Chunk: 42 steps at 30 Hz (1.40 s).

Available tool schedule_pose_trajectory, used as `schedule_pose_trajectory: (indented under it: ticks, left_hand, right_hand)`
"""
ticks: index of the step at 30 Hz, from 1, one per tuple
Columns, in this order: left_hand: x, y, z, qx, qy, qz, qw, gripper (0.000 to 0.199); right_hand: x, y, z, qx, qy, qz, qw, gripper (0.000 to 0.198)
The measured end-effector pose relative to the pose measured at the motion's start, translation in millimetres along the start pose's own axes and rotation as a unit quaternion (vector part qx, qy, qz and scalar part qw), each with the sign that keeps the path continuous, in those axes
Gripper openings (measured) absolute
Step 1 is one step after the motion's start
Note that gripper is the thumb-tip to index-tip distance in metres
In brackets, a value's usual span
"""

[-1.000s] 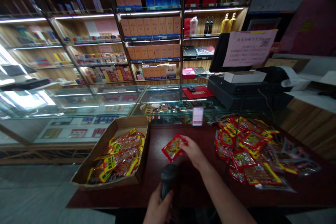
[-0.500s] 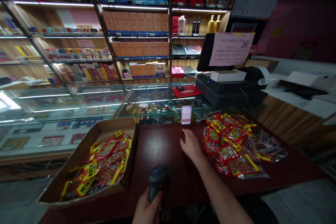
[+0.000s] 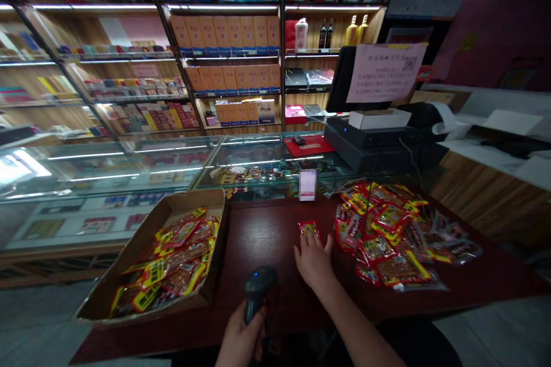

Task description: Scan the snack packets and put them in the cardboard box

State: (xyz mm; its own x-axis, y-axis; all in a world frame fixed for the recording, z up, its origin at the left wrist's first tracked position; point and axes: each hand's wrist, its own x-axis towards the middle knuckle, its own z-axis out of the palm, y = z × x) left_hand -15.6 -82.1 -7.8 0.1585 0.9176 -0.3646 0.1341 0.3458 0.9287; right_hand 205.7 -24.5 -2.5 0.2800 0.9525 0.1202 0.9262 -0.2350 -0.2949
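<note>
We found a dark wooden counter (image 3: 253,223) bearing the goods, within reach of the left grip (image 3: 243,330) and the right grip (image 3: 314,261). To the left of the left grip stood a topless carton (image 3: 181,206) of packaged snacks; its raised walls, we judged, kept the contents from sliding out. Right of the right grip lay a loose heap (image 3: 390,235) of similar goods, apparently placed for a short reach. The left grip was wrapped round the handle of a handheld scanner (image 3: 260,281), its head above the fist, presumably leaving its front free. A single red-edged packet (image 3: 308,226) lay just ahead of the right grip's palm, partly under its fingers. That grip was spread, thumb standing apart, which suggested contact from above rather than a pinch.
</note>
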Motion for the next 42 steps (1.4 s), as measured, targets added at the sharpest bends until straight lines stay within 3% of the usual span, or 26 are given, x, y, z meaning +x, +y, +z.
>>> schedule_pose_trajectory:
  ticks: [3,5,9,11,14,16,18,22,24,30,36,42]
  left_hand:
    - [-1.9,3.9,-0.4,0.003,-0.003,-0.002,1.0,0.062]
    - [-2.1,3.0,-0.3,0.008,-0.008,-0.003,1.0,0.06]
    - [-3.1,-4.2,2.7,0.018,-0.01,-0.003,1.0,0.059]
    - [-6.5,-4.8,5.3,0.016,-0.021,-0.003,1.0,0.059]
    - [-16.2,3.2,8.9,0.015,-0.033,0.013,0.999,0.051]
    - [-23.5,12.6,10.4,0.021,-0.039,0.028,0.999,0.044]
    - [-29.5,22.1,11.1,0.035,-0.048,0.032,0.998,0.038]
    - [-35.4,36.0,11.6,0.048,-0.056,0.036,0.997,0.037]
    - [-36.4,40.3,11.7,0.044,-0.065,0.039,0.996,0.041]
    - [-37.3,45.2,12.3,0.075,-0.109,0.062,0.989,0.03]
    - [-36.7,41.8,12.8,0.091,-0.09,0.061,0.99,0.028]
    - [-24.6,23.1,10.8,0.037,-0.063,0.061,0.996,0.031]
  right_hand:
    - [-0.2,-2.2,-1.8,0.033,-0.008,-0.028,0.999,0.036]
    - [6.6,6.0,-5.8,0.037,-0.017,-0.01,0.999,0.036]
    - [25.0,23.0,-9.4,0.06,-0.05,0.044,0.996,0.074]
    - [32.6,27.4,-5.3,0.165,-0.06,0.058,0.983,0.08]
    - [38.8,29.9,6.7,0.406,-0.073,0.087,0.907,0.046]
    - [38.6,30.4,14.6,0.491,-0.079,0.098,0.862,0.03]
    - [35.4,30.7,19.6,0.523,-0.068,0.116,0.842,0.033]
    - [27.3,30.7,20.0,0.627,-0.012,0.202,0.752,0.036]
    - [25.5,30.1,17.6,0.65,0.0,0.22,0.727,0.035]
    - [26.0,26.7,11.5,0.672,0.007,0.216,0.708,0.036]
    - [25.4,22.8,7.0,0.703,0.002,0.202,0.681,0.036]
    - [22.4,12.6,-6.0,0.695,-0.011,0.226,0.683,0.034]
